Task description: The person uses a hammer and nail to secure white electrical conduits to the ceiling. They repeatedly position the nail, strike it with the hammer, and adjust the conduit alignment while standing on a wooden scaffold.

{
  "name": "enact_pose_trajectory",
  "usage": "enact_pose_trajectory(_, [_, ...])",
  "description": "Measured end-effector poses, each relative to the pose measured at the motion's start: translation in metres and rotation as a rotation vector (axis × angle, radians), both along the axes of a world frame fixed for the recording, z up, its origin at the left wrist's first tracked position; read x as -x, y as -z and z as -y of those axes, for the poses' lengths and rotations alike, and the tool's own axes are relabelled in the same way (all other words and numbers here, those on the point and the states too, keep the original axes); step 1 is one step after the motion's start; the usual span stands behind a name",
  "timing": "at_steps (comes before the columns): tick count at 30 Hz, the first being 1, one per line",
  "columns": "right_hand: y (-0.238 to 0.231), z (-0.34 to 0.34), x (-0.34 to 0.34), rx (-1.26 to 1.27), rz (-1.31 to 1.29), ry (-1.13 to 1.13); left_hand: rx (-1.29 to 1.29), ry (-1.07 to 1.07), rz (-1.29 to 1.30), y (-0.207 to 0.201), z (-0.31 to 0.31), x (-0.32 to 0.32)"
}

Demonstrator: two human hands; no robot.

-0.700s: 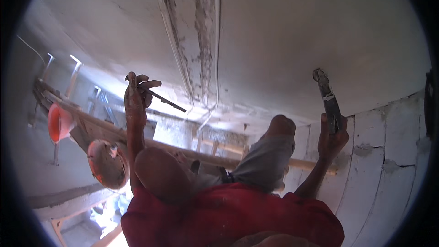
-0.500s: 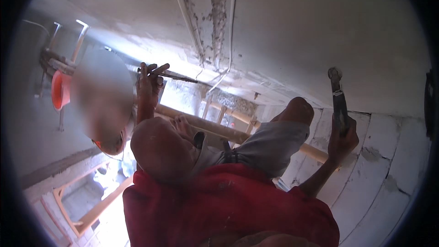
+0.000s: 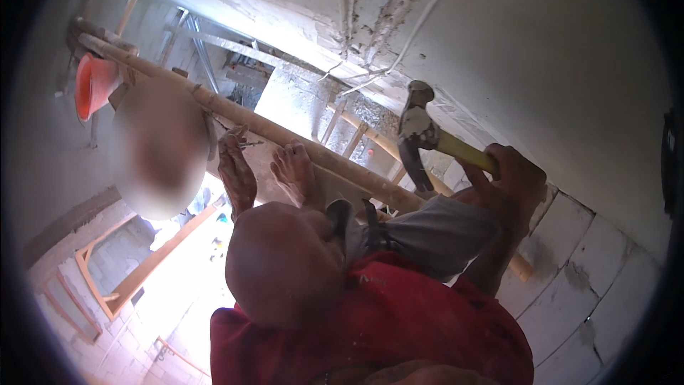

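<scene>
My right hand [image 3: 519, 178] is closed around the yellow handle of a claw hammer [image 3: 463, 152]. The worn, pale-smeared hammer head [image 3: 417, 127] points left, above the grey shorts [image 3: 434, 232]. Farther left, my left hand [image 3: 236, 167] is raised beyond my bare knee [image 3: 281, 264], its fingers bent together. A short bit of a thin chisel [image 3: 251, 145] shows beside those fingers; the rest is hidden or seen nearly end-on. A bare foot [image 3: 293, 170] rests just right of that hand, against a board.
A long wooden pole [image 3: 285, 135] slants across behind the foot. Grey wall [image 3: 556, 64] rises at the upper right, with thin pipes [image 3: 427, 18] in a rough groove. An orange bucket [image 3: 92, 89] hangs at the left. A blurred oval covers the area beside it; pale blocks [image 3: 584, 264] stand lower right.
The hammer has swung left and down from beside the wall, its handle now in view. My left hand has dropped slightly, and the chisel shows far less of its length. The view has tilted.
</scene>
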State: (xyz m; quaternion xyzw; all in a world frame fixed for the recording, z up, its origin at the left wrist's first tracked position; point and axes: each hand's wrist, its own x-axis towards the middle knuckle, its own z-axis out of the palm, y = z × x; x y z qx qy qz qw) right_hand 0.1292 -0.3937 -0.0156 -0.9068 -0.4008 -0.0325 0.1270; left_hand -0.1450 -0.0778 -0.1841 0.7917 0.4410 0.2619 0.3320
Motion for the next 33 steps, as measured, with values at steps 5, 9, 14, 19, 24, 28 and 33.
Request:
enact_pose_trajectory(5, [0.036, -0.044, 0.014, 0.139, -0.243, -0.104, -0.065, -0.042, -0.080, -0.015, 0.009, 0.018])
enact_pose_trajectory(9, [0.061, -0.059, 0.029, 0.232, -0.322, -0.148, 0.175, -0.075, -0.065, -0.044, -0.002, 0.031])
enact_pose_trajectory(14, [0.069, -0.061, 0.026, 0.304, -0.368, -0.126, 0.128, 0.139, -0.391, -0.034, -0.023, 0.041])
enact_pose_trajectory(19, [0.067, -0.059, 0.020, 0.258, -0.404, -0.179, 0.165, 0.138, -0.380, 0.027, -0.036, 0.039])
enact_pose_trajectory(24, [0.056, -0.052, 0.026, 0.140, -0.382, -0.049, 0.169, -0.082, -0.181, 0.058, -0.038, 0.030])
enact_pose_trajectory(28, [0.049, -0.039, 0.031, -0.013, -0.331, 0.052, 0.809, -0.312, 0.207, 0.043, -0.035, 0.011])
enact_pose_trajectory(33, [0.042, -0.023, 0.038, -0.195, -0.449, 0.096, 0.946, -0.048, 0.511, -0.030, -0.024, -0.035])
